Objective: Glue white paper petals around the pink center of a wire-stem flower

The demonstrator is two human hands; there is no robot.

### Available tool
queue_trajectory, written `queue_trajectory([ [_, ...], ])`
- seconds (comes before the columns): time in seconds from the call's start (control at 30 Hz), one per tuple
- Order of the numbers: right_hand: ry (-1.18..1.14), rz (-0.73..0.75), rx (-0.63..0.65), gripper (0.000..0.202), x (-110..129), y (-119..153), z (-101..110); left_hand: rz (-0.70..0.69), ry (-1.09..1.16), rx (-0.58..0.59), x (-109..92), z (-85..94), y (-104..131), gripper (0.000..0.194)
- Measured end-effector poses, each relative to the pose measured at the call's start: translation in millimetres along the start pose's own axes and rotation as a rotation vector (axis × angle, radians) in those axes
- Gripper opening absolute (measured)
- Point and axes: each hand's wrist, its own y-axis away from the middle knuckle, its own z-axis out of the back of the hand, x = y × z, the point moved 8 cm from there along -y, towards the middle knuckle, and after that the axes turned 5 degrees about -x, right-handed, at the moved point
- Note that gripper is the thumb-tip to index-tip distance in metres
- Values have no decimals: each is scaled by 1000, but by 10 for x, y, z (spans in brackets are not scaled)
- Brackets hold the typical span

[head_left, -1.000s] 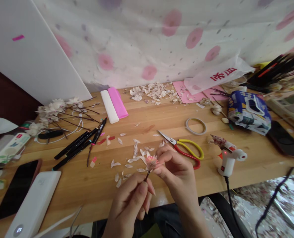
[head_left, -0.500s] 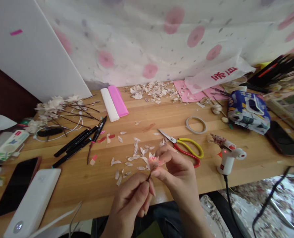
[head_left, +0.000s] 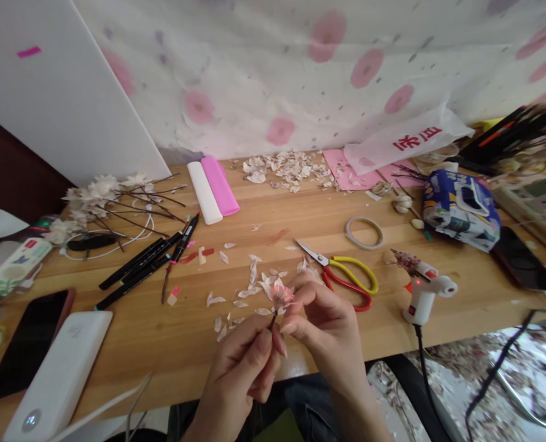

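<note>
Head view, left hand [head_left: 241, 363] pinching stem [head_left: 273, 320], right hand [head_left: 328, 325] at frilly flower [head_left: 281, 297], grip unclear

Behind the counter [head_left: 291, 227] hangs a white covering [head_left: 236, 80], which fills most of the background; it is printed with big round pink flowers [head_left: 328, 35] and small grey spots, and it shows soft folds and wrinkles. At the left stands a large plain panel [head_left: 70, 86] of pale grey-white colour, with one short strip [head_left: 28, 52] of bright pink on it. Below this panel, at the left border, there is a dark brown surface [head_left: 10, 159]. The counter has a light wooden top with visible grain, and its front edge reflects a small soft shine. At the lower right, the pale floor [head_left: 484, 362] is covered with many small scraps, and a curved metal tube [head_left: 514, 399] is there. The light is rather even, with weak shadows.
</note>
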Motion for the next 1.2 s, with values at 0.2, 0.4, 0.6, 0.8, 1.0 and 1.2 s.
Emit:
queue_trajectory([
  [0.2,-25,-27,-6,25,-55,-12,-10,-8,53,71,-4,-77,7,32],
  [0.4,-62,-77,-41,28,-134,-13,-21,17,201,183,3,-160,-26,26],
  [0.6,-62,-131,-64,33,-171,36,10,20,227,202,12,-186,-51,27],
  [0.8,-74,-152,-39,31,-180,12,-6,12,245,259,2,-229,-51,29],
  [1.0,-64,-113,-42,30,-159,-11,-19,25,340,361,-8,-254,-51,36],
  [1.2,-41,-67,-37,26,-118,-8,-25,22,373,373,-25,-277,-53,33],
])
